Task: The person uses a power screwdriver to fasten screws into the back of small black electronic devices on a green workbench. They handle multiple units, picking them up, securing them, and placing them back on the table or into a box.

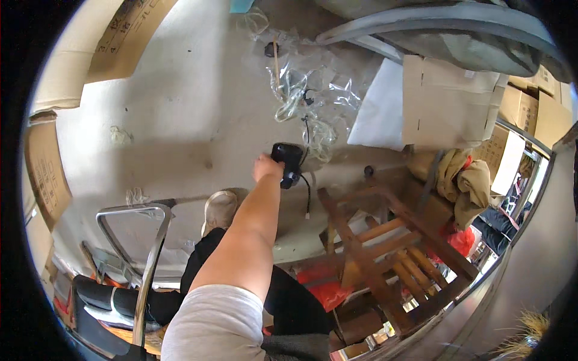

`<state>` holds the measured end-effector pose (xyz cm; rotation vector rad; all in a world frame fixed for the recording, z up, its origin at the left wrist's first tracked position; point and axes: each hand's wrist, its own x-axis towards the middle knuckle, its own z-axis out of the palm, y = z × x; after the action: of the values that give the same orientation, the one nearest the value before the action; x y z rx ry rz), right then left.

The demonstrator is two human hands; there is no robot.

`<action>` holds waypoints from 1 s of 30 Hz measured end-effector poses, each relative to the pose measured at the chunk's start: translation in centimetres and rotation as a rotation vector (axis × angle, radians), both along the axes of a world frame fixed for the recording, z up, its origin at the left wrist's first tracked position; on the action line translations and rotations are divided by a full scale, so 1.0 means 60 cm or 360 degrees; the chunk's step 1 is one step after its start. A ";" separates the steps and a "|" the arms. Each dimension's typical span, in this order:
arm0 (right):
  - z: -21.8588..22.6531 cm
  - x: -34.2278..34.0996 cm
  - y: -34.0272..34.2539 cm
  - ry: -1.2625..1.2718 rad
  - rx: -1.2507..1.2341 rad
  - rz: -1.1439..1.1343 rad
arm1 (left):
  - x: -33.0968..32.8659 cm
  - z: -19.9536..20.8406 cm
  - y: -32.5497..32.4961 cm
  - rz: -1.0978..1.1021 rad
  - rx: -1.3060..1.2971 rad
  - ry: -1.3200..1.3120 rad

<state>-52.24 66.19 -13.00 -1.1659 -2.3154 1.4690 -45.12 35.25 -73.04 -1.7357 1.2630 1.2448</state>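
Note:
My left hand (268,169) reaches down near the middle of the view, its fingers closed on the left edge of a small black device (289,157). The device is boxy with a rounded part at its lower end; its exact kind does not show. A thin black cable (309,195) runs down from it to a small pale plug, and another black wire (306,133) leads upward. Just above lies a tangle of clear plastic bags (295,90) on the floor. My right hand is out of view.
A brown wooden stool frame (361,240) stands at lower right, with red bags near it. A metal-tube chair armrest (158,240) rises at lower left. Cardboard boxes (445,99) line both sides. A white sheet (380,111) leans by one; my shoe (220,210) is below the hand.

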 end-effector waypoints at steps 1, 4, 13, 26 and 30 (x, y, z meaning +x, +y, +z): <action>0.001 0.007 0.005 0.0005 0.0001 -0.0013 | -0.013 0.030 -0.007 0.0035 -0.0046 -0.0007; 0.000 0.009 0.012 -0.0007 -0.0030 -0.0021 | -0.045 0.100 -0.015 0.0083 -0.0186 -0.0054; 0.019 0.014 0.012 -0.0016 -0.0002 0.0001 | -0.073 0.072 -0.012 -0.0168 -0.0331 -0.0080; 0.064 0.032 0.018 0.0001 -0.0149 0.0058 | 0.076 0.279 -0.026 0.0024 -0.0209 0.0757; 0.137 0.047 0.002 0.0016 -0.0123 0.0041 | 0.173 0.492 -0.084 0.0251 -0.0170 0.0946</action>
<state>-49.45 66.32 -4.75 -1.1490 -2.2942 1.5824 -34.74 30.24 -43.50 -1.6157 1.5604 1.9111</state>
